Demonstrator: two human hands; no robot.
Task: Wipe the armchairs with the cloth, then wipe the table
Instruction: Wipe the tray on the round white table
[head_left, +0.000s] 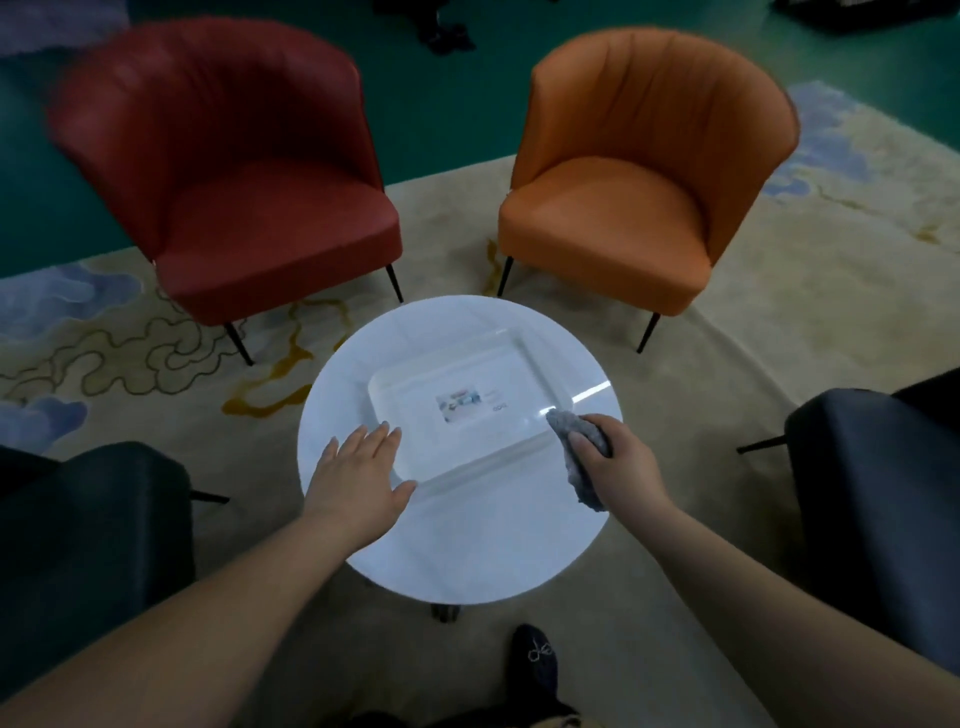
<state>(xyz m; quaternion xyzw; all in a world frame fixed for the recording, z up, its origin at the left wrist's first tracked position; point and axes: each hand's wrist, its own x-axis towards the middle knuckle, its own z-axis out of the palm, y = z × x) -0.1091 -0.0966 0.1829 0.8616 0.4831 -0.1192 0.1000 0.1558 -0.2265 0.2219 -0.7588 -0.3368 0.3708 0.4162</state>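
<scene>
Right hand (615, 457) has its fingers curled around a grey cloth (582, 452), bunched up, one end poking out toward the middle of the tabletop and the other end hanging down below the wrist side. It's over the right part of the round white tabletop (467, 551); can't tell if the cloth is actually pressed on the surface. Left hand (358, 478) is flat, fingers straight and together, thumb out, palm down over the left side of the tabletop, right at the near left corner of a clear tray (519, 364) that sits in the middle with a small printed label (465, 406) on it.

Past the tabletop there's a red armchair (234, 171) on the left and an orange armchair (639, 171) on the right, both standing on a beige patterned rug (805, 312). Dark chairs at both near sides, left one (93, 545) and right one (883, 493). A dark shoe (535, 657) shows below the tabletop.
</scene>
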